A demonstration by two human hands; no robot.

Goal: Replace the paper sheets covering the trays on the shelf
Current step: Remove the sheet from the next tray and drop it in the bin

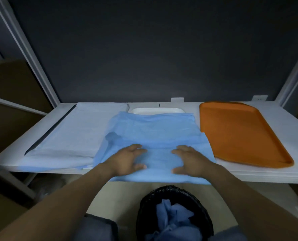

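Observation:
A blue paper sheet (153,133) lies over the middle white tray (156,110), whose far rim alone shows. The sheet's near edge hangs slightly over the shelf front. My left hand (127,159) and my right hand (190,160) rest flat on the sheet's near part, fingers spread, palms down, a short gap between them. A dark tray on the left is covered by a pale sheet (78,131). On the right an orange tray (240,133) lies bare.
The white shelf (275,169) has grey uprights at both sides and a dark back wall. A black bin (174,214) with crumpled blue paper stands on the floor below the shelf front. Cardboard boxes (10,101) stand at the left.

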